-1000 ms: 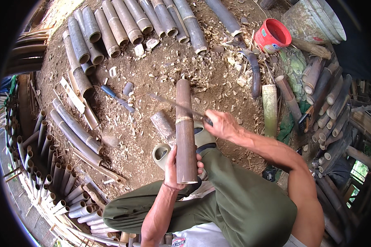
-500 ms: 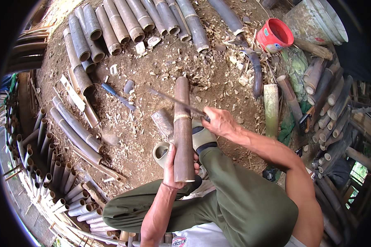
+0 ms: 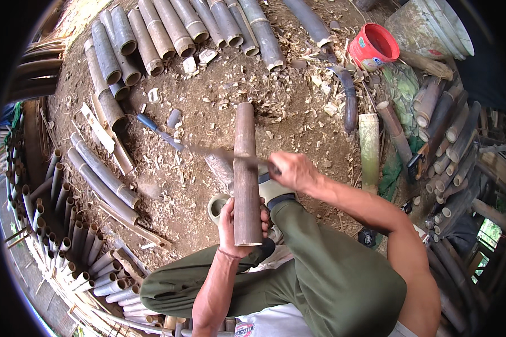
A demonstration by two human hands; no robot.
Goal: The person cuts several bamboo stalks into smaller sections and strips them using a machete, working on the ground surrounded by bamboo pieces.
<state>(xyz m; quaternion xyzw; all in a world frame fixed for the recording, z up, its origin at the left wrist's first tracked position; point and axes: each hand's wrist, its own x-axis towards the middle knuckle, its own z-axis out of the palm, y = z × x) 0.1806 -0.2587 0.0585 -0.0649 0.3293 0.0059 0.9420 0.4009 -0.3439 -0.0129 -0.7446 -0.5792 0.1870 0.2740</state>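
Observation:
A brown bamboo tube (image 3: 245,208) points away from me, its near open end by my legs. My left hand (image 3: 228,229) is wrapped round its lower part, thumb on one side and fingertips on the other. My right hand (image 3: 296,171) is closed on the handle of a long knife (image 3: 219,151). Its blade, blurred by motion, lies across the tube near the node and points left. Beside the tube is a short dark bamboo piece (image 3: 218,168), partly hidden by the blade and the tube.
Several bamboo tubes (image 3: 174,33) lie in a row at the far side. A blue-handled tool (image 3: 157,130) and a curved dark sheath-like piece (image 3: 348,101) rest among shavings. A red bucket (image 3: 371,48) stands far right near a green bamboo length (image 3: 369,149). Stacked tubes (image 3: 112,275) fill the left.
The knife has come down toward me along the tube, from above the node to about its level. The tube has shifted slightly left in my left hand's grip.

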